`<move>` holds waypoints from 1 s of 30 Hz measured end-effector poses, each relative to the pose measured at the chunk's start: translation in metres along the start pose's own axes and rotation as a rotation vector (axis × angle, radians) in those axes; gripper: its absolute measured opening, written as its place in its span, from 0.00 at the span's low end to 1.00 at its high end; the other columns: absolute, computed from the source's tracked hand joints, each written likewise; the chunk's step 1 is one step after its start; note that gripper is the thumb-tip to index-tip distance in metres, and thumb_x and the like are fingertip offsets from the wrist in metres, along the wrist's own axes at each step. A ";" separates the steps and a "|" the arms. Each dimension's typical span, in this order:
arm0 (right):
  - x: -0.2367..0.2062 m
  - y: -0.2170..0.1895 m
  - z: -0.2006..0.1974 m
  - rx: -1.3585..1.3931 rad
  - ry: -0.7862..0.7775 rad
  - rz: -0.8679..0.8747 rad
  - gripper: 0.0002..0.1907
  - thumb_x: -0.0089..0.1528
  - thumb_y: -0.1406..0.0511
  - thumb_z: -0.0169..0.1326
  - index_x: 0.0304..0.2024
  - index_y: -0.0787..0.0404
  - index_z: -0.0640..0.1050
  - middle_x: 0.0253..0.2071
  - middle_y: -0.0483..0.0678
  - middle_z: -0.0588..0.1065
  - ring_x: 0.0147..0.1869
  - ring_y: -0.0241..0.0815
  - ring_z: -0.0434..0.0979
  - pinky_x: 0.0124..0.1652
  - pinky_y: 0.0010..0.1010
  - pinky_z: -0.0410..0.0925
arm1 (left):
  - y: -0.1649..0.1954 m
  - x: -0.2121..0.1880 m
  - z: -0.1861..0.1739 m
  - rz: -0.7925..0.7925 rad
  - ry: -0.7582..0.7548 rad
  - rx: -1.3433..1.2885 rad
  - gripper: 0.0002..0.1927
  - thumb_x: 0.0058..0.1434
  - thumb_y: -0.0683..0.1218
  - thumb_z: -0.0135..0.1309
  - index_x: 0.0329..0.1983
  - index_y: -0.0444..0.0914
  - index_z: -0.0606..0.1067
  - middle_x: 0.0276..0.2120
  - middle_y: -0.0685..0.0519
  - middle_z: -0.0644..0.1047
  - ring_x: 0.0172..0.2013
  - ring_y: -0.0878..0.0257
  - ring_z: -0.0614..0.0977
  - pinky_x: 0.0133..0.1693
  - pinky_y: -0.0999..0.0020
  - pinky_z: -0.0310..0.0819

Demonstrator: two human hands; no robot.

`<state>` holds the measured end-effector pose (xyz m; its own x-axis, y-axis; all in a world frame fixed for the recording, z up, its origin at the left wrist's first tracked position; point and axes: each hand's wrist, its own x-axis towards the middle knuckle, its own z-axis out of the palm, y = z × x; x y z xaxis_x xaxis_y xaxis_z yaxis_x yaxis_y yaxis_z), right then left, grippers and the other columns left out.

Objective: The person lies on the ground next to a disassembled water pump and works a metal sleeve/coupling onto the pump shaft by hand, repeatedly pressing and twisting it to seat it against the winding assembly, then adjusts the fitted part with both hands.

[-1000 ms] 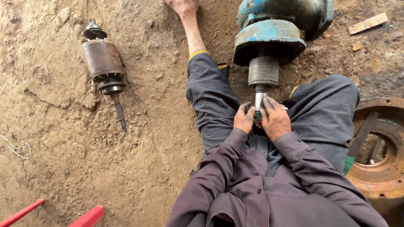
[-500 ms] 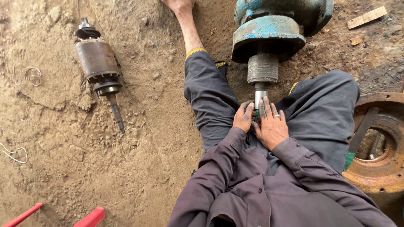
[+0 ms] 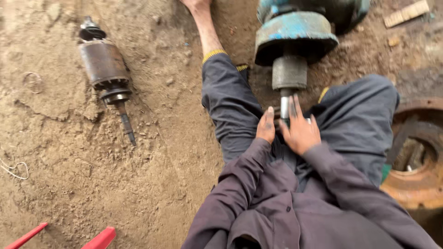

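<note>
- While the shaft [image 3: 285, 105] of the blue pump body [image 3: 295, 34] serves as landmark, far to its left lie red handles [image 3: 99, 238], and a rusty rotor [image 3: 105, 69] on the dirt.
- Just left of the shaft's tip, the left hand [image 3: 266, 125] rests with fingers curled, no longer pressed to the metal as a moment ago.
- On the tip itself, the right hand [image 3: 301, 130] now lies with fingers spread flat; the earlier two-handed clasp has loosened.
- Right of the shaft sits a rusty ring [image 3: 415, 157].

Single head-worn view, looking steeply down, close over lap [image 3: 295, 184], dirt ground [image 3: 115, 184] beyond
</note>
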<state>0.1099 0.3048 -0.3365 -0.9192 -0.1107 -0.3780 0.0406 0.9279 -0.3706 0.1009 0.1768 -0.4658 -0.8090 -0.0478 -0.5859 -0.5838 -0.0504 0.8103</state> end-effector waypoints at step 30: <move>0.005 0.010 -0.018 -0.127 -0.080 -0.192 0.51 0.49 0.61 0.59 0.74 0.54 0.55 0.79 0.48 0.52 0.47 0.58 0.80 0.59 0.57 0.64 | -0.002 -0.004 0.034 -0.297 -0.167 -0.716 0.29 0.74 0.64 0.38 0.60 0.39 0.74 0.48 0.53 0.79 0.47 0.61 0.78 0.52 0.64 0.71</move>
<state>0.0982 0.3196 -0.3264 -0.8710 -0.3127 -0.3788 -0.1864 0.9239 -0.3342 0.1030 0.2110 -0.4645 -0.6589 0.2159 -0.7206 -0.6370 -0.6696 0.3819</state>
